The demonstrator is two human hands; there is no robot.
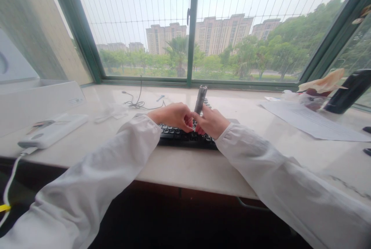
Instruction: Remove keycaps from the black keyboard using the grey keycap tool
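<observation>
A black keyboard (pixel 175 135) lies on the white counter beneath both hands, its middle partly hidden by them. My right hand (pixel 214 121) is closed around a dark grey, narrow, block-like tool (pixel 201 100) that points up and away from me; its lower end is hidden in the fingers. My left hand (pixel 174 116) is closed, thumb and fingers pinched together just over the keys, right beside the right hand's fingertips. Whether something small sits in that pinch, I cannot make out.
Behind the keyboard lies a thin dark cable (pixel 139 104). On the left are a white power bank (pixel 52 131) with a white cord and a white box (pixel 40 100). Paper sheets (pixel 313 121) and a black bottle-like object (pixel 349 90) lie right. The counter's front edge (pixel 188 187) is near me.
</observation>
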